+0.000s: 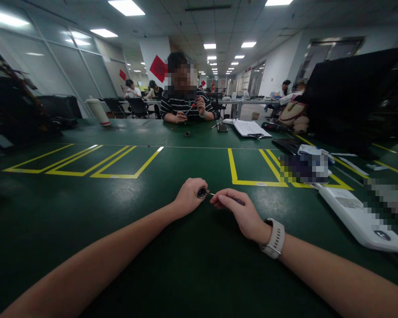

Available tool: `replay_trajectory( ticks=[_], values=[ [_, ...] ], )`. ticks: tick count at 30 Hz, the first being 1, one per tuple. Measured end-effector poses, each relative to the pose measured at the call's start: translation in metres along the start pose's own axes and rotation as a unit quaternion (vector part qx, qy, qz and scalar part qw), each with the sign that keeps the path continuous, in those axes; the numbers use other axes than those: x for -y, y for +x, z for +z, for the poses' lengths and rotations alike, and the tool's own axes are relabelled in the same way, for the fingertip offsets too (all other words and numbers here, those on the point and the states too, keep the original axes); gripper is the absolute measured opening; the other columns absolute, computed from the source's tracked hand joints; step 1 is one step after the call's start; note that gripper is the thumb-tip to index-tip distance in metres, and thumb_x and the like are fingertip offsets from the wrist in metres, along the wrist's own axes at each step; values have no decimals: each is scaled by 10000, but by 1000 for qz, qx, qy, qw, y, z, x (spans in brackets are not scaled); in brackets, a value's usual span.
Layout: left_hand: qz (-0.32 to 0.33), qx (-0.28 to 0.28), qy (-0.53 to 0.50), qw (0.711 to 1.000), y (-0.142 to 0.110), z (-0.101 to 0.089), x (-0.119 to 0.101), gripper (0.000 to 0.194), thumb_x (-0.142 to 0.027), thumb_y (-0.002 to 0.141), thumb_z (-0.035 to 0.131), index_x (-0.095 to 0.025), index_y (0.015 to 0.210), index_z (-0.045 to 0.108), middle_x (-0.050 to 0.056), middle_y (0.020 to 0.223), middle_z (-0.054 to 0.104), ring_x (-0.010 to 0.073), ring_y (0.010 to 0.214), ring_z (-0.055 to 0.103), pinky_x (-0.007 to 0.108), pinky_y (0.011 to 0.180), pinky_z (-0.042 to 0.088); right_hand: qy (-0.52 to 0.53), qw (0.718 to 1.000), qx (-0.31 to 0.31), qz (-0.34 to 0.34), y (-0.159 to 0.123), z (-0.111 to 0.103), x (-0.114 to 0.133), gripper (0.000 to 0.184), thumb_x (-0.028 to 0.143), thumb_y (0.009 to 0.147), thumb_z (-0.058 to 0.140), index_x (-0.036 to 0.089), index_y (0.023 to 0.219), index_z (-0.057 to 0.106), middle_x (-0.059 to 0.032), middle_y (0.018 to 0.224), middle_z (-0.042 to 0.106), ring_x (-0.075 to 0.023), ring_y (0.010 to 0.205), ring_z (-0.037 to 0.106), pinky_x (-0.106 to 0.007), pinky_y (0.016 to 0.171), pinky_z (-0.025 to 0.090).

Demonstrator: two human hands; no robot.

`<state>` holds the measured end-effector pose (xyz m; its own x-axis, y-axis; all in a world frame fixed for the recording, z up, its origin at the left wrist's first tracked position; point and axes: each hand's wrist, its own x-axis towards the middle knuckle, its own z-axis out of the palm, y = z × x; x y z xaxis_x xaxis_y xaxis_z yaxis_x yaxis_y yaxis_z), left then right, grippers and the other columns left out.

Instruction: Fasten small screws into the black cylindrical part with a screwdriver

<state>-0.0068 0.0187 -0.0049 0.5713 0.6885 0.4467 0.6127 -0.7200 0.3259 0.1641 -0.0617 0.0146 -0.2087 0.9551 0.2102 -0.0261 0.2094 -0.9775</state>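
Note:
My left hand (188,197) is closed around a small round metal part (201,192) with a dark hollow centre. Its open end faces me and tilts slightly to the right. In my right hand (242,211) I pinch a slim screwdriver (239,202) with a dark handle. Its thin metal shaft points left, and the tip is at the right edge of the round part. Whether the tip touches the part or sits in it, I cannot tell. Both hands are just above the green tabletop (199,265).
Yellow tape outlines (116,176) mark the table. At right lie a white device (361,216) and a blurred dark bundle (303,168). Across the table sits a person (185,106) holding a red-tipped tool, near a small ring (187,134), a clipboard (250,128) and a cup (98,111).

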Motion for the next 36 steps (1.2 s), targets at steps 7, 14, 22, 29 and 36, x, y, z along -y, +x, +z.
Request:
replay_trajectory(
  ticks=[7,14,22,29,36],
  values=[
    [-9,-4,-55,998,0,-1,-1,97,-190,738,538,-166,657,491,-27,655,523,109,608,486,240,593,369,169,983,-4,73,5,-3,-7,172,248,805,510,165,781,658,-57,831,647,-158,741,563,-318,687,424],
    [-17,-8,11,1000,1,0,0,113,-192,749,537,-164,645,500,-20,640,529,127,626,497,269,634,372,-47,998,-19,-26,-2,2,2,177,266,829,500,193,823,661,-33,836,618,-173,821,560,-335,762,421],
    [-5,15,11,1000,0,-2,-3,69,-157,746,528,-167,679,511,-17,676,553,133,659,513,281,668,379,38,999,-20,15,3,-2,-3,193,279,806,514,180,768,675,-38,794,638,-173,778,560,-332,727,425],
    [-9,9,-57,998,-1,-3,-2,69,-160,736,533,-165,672,506,-22,678,541,115,633,499,247,617,385,159,984,-27,73,5,-3,-4,189,292,786,538,165,759,675,-62,826,650,-179,778,566,-334,707,428],
    [-34,1,-4,999,0,-3,-4,85,-182,735,550,-162,662,511,-15,658,543,134,647,514,265,632,385,29,999,-35,-6,1,1,-4,182,290,808,527,191,787,679,-37,806,633,-174,789,558,-336,727,420]
  ],
)
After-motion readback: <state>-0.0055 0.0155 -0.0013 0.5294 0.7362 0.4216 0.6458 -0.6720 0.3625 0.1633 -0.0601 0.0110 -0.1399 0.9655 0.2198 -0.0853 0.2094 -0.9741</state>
